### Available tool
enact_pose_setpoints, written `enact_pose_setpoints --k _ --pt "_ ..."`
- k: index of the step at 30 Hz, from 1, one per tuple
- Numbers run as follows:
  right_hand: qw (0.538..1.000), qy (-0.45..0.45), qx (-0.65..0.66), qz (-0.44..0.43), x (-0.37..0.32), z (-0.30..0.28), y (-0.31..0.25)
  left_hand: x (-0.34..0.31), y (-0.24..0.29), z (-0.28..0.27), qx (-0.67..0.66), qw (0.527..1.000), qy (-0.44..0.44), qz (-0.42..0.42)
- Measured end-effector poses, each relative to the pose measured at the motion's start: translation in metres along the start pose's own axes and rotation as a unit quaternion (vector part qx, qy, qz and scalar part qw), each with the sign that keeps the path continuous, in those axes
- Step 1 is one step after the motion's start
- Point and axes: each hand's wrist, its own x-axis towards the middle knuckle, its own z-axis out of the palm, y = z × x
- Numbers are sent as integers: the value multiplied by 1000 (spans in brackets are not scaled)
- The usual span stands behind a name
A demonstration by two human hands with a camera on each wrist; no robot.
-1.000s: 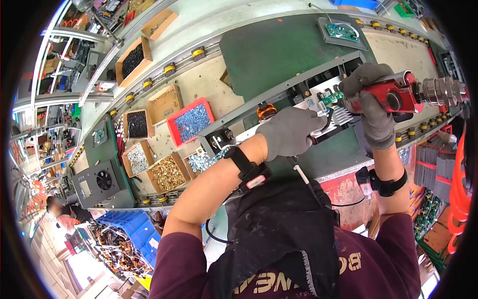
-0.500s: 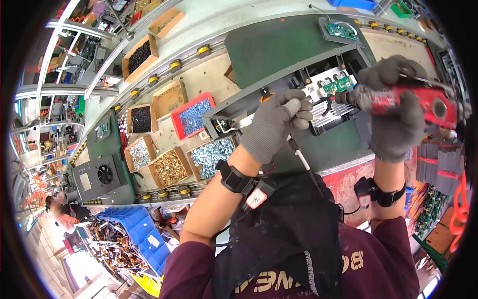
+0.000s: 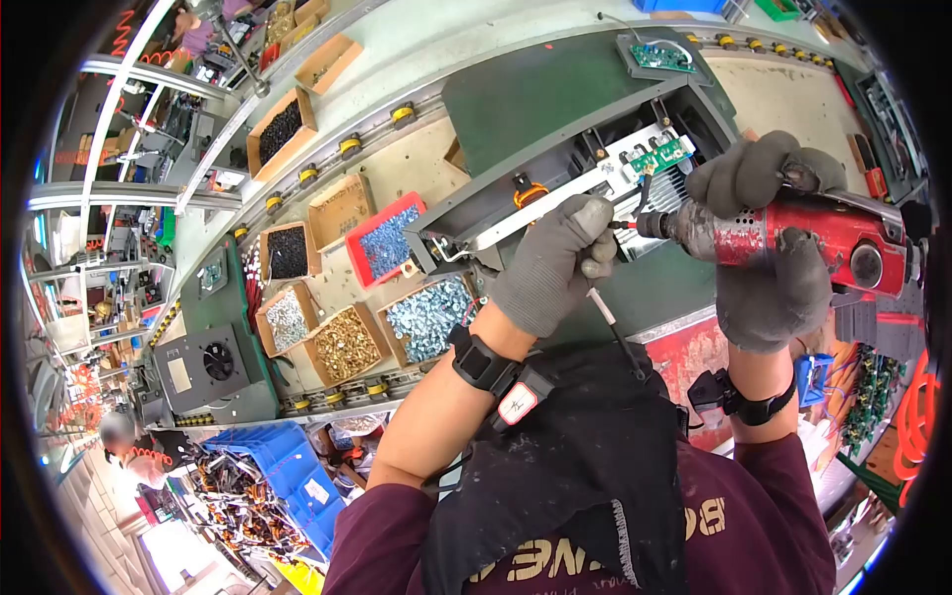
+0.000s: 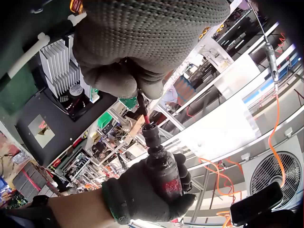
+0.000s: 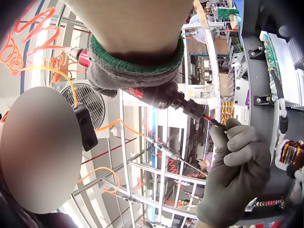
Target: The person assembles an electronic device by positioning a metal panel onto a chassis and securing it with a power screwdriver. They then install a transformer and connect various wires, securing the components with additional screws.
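My gloved right hand grips a red air screwdriver, which lies nearly level with its nose toward the left hand. At that nose sits a black chuck with a thin red-and-black driver bit in it. Thumb and fingers of my gloved left hand pinch the bit's far end; the very tip is hidden between them. Both hands are over the near side of a long dark metal chassis. Inside the chassis are a green circuit board, a finned heat sink and an orange-wound coil.
Left of the chassis stand a red tray of bluish fasteners and cardboard boxes of silvery screws, brass-coloured parts and black parts. A black unit with a fan lies farther left. Another circuit board sits behind the chassis.
The screwdriver has drawn back from the circuit board and come lower toward my body. My left hand has left the heat sink area and now pinches the bit.
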Motion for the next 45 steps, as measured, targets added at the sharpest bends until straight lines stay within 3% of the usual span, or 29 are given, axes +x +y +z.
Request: enact_pose_setpoints --k 7,10,13,15,17,22,23,25,26,28,29,31,32,34,35,37,38,39,41,43,45 --pt "1000 3 1 10 -7 -6 -6 0 0 -4 26 998 -49 -24" --pt "1000 -11 8 14 -12 -10 -9 -2 -1 3 52 997 19 -45" --pt "998 -15 -53 -16 -16 -4 -10 -4 -2 4 71 993 0 -93" --pt "998 13 -54 -7 -26 -3 -12 -3 -7 4 119 988 9 -97" --pt "998 44 -36 13 -32 -9 -16 -4 -10 4 181 977 -46 -105" --pt "997 59 -18 35 -40 -27 -32 -6 -24 12 275 954 -17 -115" --pt "996 74 -21 34 -43 -31 -36 -6 -31 9 429 903 -15 27" --pt "994 104 -27 33 -48 -40 -43 -8 -33 3 563 809 -16 168" --pt "991 121 -33 43 -50 -47 -48 -13 -24 5 728 640 -124 214" --pt "982 174 -52 57 -53 -48 -55 -19 -25 5 857 394 -268 196" --pt "982 173 -54 57 -53 -51 -57 -22 -30 2 856 394 -268 198" --pt "981 186 -10 45 -55 -65 -61 -22 -36 -2 848 352 -262 296" --pt "985 169 21 40 -54 -73 -61 -20 -35 2 849 350 -261 299" --pt "980 197 36 14 -46 -75 -59 -12 -29 16 753 554 -79 347" --pt "972 228 51 -7 -40 -76 -58 -4 -25 23 692 627 -21 359" --pt "975 200 98 -27 -24 -68 -51 1 -15 32 558 802 48 207" --pt "968 221 118 -31 -15 -58 -47 -2 0 42 561 821 55 89" --pt "960 243 138 -33 -9 -52 -43 0 3 42 563 818 59 97" --pt "966 202 152 -48 1 -48 -30 5 6 36 543 837 41 55" --pt "973 191 123 -45 9 -39 -20 10 10 33 531 844 27 70" --pt "975 193 101 -45 15 -36 -13 11 16 34 528 848 37 19"
